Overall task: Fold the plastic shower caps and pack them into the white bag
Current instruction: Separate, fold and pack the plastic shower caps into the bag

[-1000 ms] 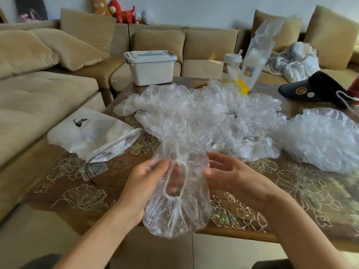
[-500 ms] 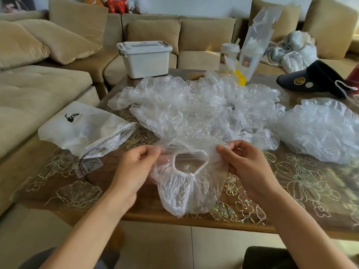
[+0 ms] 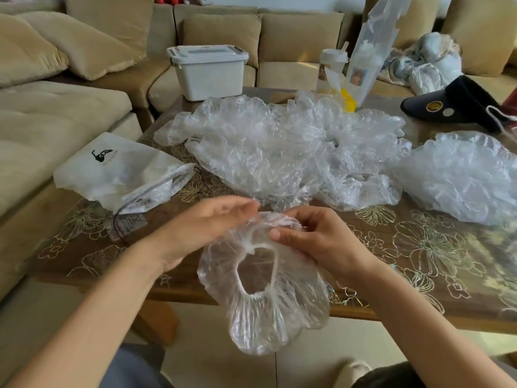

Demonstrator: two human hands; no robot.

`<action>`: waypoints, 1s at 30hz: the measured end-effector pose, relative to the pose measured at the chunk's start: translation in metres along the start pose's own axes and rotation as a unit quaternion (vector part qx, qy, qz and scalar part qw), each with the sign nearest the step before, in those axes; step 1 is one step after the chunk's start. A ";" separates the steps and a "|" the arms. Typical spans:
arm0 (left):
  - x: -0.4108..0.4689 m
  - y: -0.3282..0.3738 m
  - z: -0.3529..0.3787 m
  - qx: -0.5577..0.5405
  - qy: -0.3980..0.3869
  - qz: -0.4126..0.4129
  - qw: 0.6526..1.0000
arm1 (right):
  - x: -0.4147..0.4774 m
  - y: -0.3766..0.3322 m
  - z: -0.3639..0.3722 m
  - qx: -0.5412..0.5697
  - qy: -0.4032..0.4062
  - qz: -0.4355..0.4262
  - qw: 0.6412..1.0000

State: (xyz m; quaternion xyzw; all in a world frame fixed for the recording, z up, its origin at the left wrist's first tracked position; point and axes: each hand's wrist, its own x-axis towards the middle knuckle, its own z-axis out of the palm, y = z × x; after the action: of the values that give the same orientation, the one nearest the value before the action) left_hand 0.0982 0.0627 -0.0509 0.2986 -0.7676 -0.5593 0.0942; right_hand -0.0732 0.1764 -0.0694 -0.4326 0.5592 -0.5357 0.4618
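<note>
Hands have closed in since half a second ago. The right hand (image 3: 316, 242) now pinches the bunched elastic rim of the shower cap (image 3: 265, 315). The left hand (image 3: 207, 231) is blurry, fingers mostly straight, tips at the rim. Cap dangles over the table's (image 3: 419, 278) near edge, white bag (image 3: 112, 169) off to the left.

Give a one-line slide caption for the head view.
Right hand pinches a shower cap, left hand beside it; white bag lies nearby.

Motion blur hides whether the left hand (image 3: 207, 228) pinches the clear elastic-rimmed plastic shower cap (image 3: 279, 317) beside its fingertips (image 3: 250, 207).
</note>
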 end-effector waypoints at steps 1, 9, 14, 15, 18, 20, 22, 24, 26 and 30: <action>0.000 0.000 0.008 0.017 0.002 0.006 1.000 | 0.001 0.001 0.002 -0.008 0.000 -0.006 1.000; 0.002 -0.011 0.018 -0.042 0.277 0.040 0.959 | -0.005 -0.005 -0.006 -0.001 -0.053 0.117 0.992; 0.005 -0.028 0.018 0.075 0.410 0.053 0.908 | -0.002 0.006 -0.005 0.053 0.140 0.108 0.983; 0.005 -0.033 0.019 0.122 0.434 0.063 0.890 | 0.001 0.008 -0.007 0.041 0.174 0.091 0.980; 0.007 -0.045 0.022 0.233 0.442 0.034 0.866 | 0.009 0.020 -0.017 -0.186 0.241 0.017 0.952; 0.008 -0.052 0.022 0.289 0.402 -0.014 0.869 | 0.011 0.021 -0.025 -0.327 0.242 -0.014 0.914; 0.005 -0.054 0.018 0.337 0.393 -0.012 0.856 | 0.009 0.016 -0.035 -0.362 0.173 0.007 0.916; 0.000 -0.050 0.014 0.362 0.390 0.097 0.841 | 0.002 0.004 -0.042 -0.323 0.134 0.022 0.937; -0.004 -0.041 0.016 0.356 0.294 0.206 0.863 | -0.011 -0.004 -0.039 -0.381 0.178 -0.085 0.903; -0.006 -0.037 0.028 0.380 -0.010 0.129 0.916 | -0.029 0.008 -0.015 -0.409 -0.040 -0.110 0.905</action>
State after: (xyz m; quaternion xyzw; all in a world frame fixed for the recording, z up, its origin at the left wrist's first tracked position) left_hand 0.1025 0.0813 -0.0940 0.2044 -0.9550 -0.2115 0.0376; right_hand -0.0822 0.2084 -0.0759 -0.6636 0.6586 -0.2898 0.2047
